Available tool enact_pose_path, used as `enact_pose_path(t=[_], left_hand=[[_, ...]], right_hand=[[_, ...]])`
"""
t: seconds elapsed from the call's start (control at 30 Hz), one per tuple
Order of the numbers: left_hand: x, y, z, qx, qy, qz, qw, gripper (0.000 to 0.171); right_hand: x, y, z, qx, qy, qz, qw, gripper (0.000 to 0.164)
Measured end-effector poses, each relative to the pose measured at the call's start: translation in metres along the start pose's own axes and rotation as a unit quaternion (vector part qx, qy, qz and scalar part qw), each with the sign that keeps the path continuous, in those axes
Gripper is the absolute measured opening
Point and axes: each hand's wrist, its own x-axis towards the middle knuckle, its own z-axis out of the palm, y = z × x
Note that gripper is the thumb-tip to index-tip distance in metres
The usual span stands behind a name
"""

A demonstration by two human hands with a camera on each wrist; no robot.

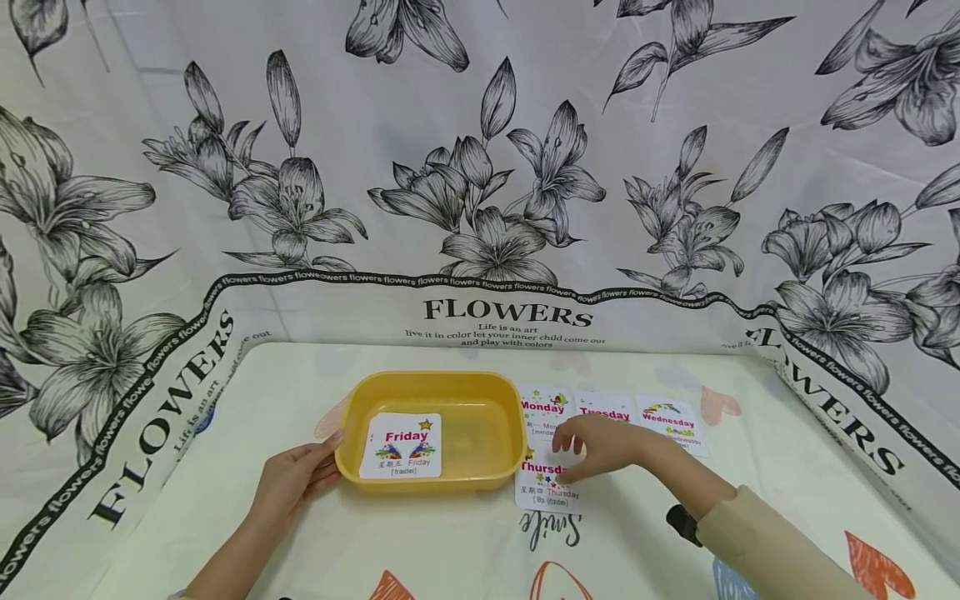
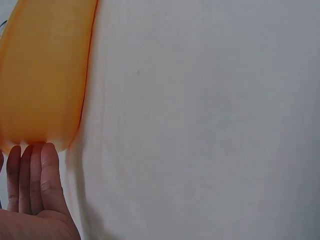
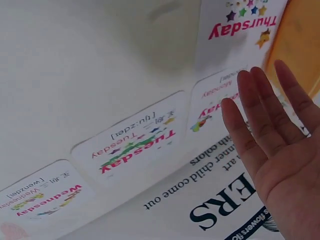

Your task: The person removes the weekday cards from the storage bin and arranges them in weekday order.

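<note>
My left hand (image 1: 296, 475) holds the yellow plastic tray (image 1: 480, 477) at its left end, thumb at the rim. In the left wrist view the fingers (image 2: 50, 170) lie straight against the tray's outer wall. A Friday card (image 1: 401, 446) lies inside, on the left part of the tray. My right hand (image 1: 600, 446) is over the Thursday card (image 1: 543, 496), just right of the tray, and partly covers it. Its fingers are spread and relaxed in the right wrist view, with nothing between them and the thumb.
Behind the Thursday card is a row of a Monday card (image 1: 543, 402), a Tuesday card (image 3: 132, 135) and a Wednesday card (image 1: 667, 417). The light tablecloth (image 1: 450, 550) has printed hearts. A flower-printed curtain (image 1: 487, 233) stands behind and at both sides.
</note>
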Motion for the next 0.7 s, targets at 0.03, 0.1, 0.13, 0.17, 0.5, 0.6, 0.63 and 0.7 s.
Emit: enact_pose_path(t=[0.03,0.1,0.13,0.17,0.5,0.6,0.63,0.7], left_hand=[[0.000,0.000,0.000,0.001,0.001,0.000,1.0000,0.039],[0.000,0.000,0.000,0.001,0.003,0.000,1.0000,0.039],[0.000,0.000,0.000,0.002,0.003,0.000,1.0000,0.040],[0.000,0.000,0.000,0.002,0.003,0.001,1.0000,0.040],[0.000,0.000,0.000,0.001,0.000,0.005,1.0000,0.042],[0.000,-0.001,0.000,0.000,0.001,0.005,1.0000,0.045],[0.000,-0.001,0.000,0.000,0.001,0.005,1.0000,0.045],[0.001,-0.001,0.000,0.000,0.002,0.007,1.0000,0.047]], right_hand=[[0.001,-0.002,-0.001,-0.001,-0.001,-0.003,1.000,0.041],[0.002,-0.005,-0.004,-0.003,-0.001,-0.009,1.000,0.041],[0.003,-0.007,-0.006,-0.004,-0.001,-0.011,1.000,0.040],[0.003,-0.008,-0.007,-0.003,-0.002,-0.013,1.000,0.040],[0.009,-0.023,-0.017,-0.023,-0.007,-0.034,0.999,0.036],[0.013,-0.028,-0.019,-0.026,-0.004,-0.049,0.998,0.037],[0.014,-0.030,-0.020,-0.026,-0.002,-0.053,0.998,0.038],[0.018,-0.035,-0.022,-0.025,0.000,-0.065,0.998,0.038]])
